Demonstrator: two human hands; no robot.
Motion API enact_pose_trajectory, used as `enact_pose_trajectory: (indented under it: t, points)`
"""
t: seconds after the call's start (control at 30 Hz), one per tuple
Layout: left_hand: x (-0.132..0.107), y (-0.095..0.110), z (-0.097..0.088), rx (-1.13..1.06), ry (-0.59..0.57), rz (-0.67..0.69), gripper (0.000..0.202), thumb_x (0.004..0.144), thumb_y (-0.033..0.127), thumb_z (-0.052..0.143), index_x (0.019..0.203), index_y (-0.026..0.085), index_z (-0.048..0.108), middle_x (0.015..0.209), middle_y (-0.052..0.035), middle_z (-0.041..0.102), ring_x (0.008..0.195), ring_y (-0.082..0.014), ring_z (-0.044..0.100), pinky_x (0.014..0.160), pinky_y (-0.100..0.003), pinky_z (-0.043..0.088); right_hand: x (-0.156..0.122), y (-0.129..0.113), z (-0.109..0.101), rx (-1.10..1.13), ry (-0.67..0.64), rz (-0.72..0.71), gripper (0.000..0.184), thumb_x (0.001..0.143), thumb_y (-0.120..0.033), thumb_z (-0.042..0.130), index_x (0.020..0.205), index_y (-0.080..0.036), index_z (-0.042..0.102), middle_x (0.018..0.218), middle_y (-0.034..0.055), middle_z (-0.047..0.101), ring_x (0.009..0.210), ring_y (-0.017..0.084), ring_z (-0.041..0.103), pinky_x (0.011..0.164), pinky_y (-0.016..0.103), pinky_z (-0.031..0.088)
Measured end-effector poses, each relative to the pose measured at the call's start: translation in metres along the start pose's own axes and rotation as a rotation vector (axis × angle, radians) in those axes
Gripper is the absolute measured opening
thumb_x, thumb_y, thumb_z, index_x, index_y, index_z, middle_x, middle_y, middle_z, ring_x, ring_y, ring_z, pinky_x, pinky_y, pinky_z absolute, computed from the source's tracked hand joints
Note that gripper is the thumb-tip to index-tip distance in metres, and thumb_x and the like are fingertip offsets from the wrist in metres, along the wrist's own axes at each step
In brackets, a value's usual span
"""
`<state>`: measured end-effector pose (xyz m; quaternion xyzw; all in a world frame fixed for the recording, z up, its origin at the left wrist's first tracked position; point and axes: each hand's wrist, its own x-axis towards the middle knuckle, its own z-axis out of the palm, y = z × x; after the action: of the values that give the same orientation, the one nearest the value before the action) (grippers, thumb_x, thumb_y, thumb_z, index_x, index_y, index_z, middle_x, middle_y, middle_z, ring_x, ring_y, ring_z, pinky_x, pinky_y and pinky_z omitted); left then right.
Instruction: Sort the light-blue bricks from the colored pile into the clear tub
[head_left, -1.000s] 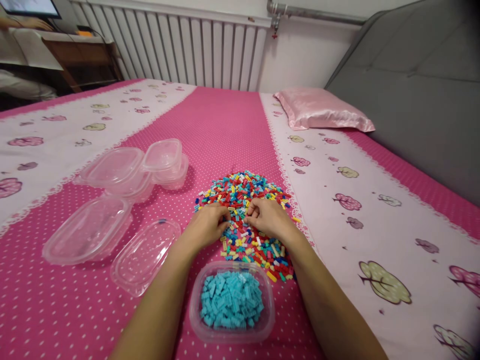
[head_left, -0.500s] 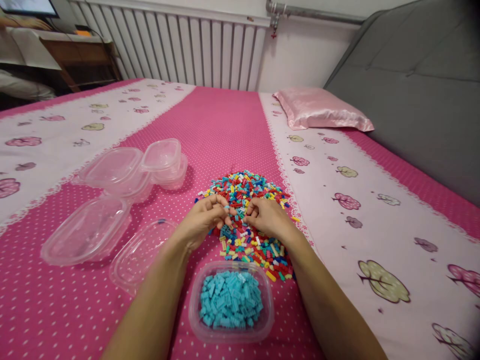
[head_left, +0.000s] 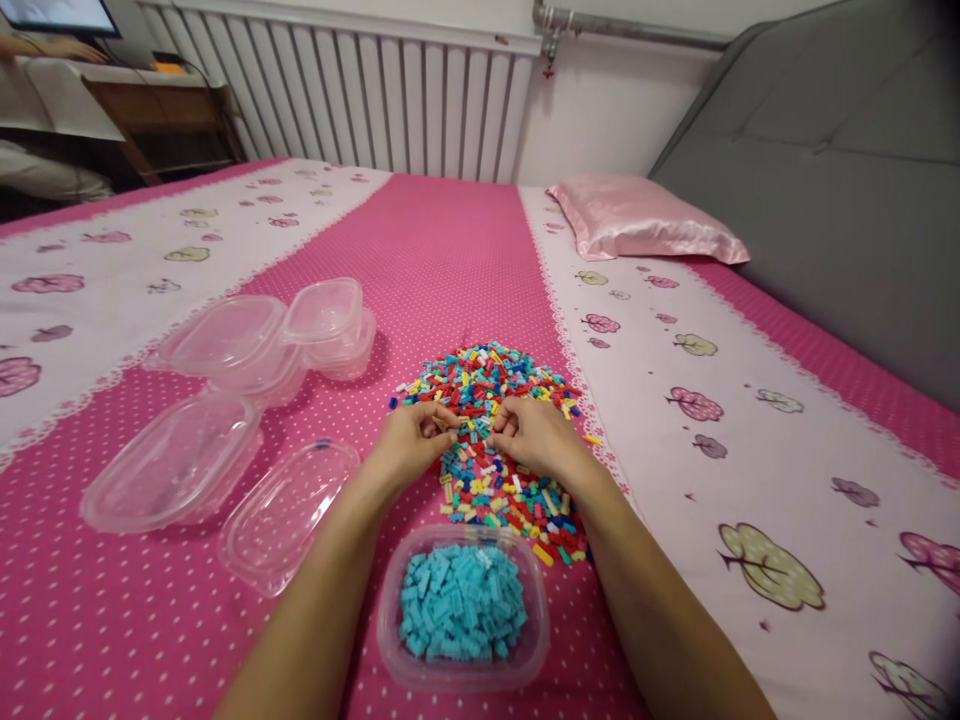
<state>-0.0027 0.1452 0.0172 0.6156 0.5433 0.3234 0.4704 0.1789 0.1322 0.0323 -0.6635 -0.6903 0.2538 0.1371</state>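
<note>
A heap of small toy building bricks (head_left: 487,370) in many colours lies on the bedspread under my fingers. My left hand (head_left: 412,440) is at the heap's left side, fingers curled and thumb and forefinger close together; what they hold is hidden. Over the middle of the heap, my right hand (head_left: 536,435) has its fingertips bent down among the bricks, so I cannot see what is in them. Between my forearms stands a clear plastic container (head_left: 390,655) without its lid, holding light-blue bricks (head_left: 461,600).
A loose clear lid (head_left: 289,515) lies left of my left forearm. Several lidded clear containers (head_left: 172,460) stand further left, some stacked. A pink pillow (head_left: 645,220) rests against the grey headboard (head_left: 817,170). Another person's hand (head_left: 67,48) is on a desk at the far left.
My left hand has turned and its fingers have closed in; the light-blue brick seen at its fingertips is now hidden. My right hand stays nearly in place.
</note>
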Motion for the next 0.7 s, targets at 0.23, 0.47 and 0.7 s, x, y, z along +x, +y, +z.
enact_pose_trajectory:
  t: [0.23,0.47,0.7]
  points:
    - [-0.002,-0.001,0.01,0.687,-0.037,0.244,0.026,0.083,0.017,0.055,0.097,0.024,0.075,0.09,-0.0063,0.073,0.081,-0.021,0.063,0.072,-0.029,0.043,0.001,0.001,0.001,0.017,-0.004,0.003,0.01,0.072,-0.023,0.069,0.073,-0.021,0.059,0.07,-0.0022,0.069,0.068,0.013,0.062,0.06,0.022,0.039]
    - [-0.005,0.009,0.016,0.906,-0.06,0.289,0.029,0.087,0.021,0.051,0.104,0.029,0.073,0.087,-0.0066,0.068,0.082,-0.0226,0.063,0.063,-0.026,0.041,0.001,0.003,0.002,0.013,0.006,-0.014,0.011,0.072,-0.023,0.069,0.073,-0.021,0.059,0.069,-0.0028,0.068,0.068,0.013,0.062,0.059,0.022,0.038]
    - [-0.003,0.009,0.017,0.948,-0.101,0.295,0.026,0.088,0.025,0.052,0.104,0.03,0.072,0.089,-0.0059,0.069,0.084,-0.0237,0.064,0.06,-0.027,0.038,0.002,0.003,0.002,-0.002,0.004,-0.021,0.01,0.072,-0.024,0.069,0.073,-0.021,0.058,0.068,-0.0029,0.068,0.067,0.013,0.062,0.059,0.022,0.038]
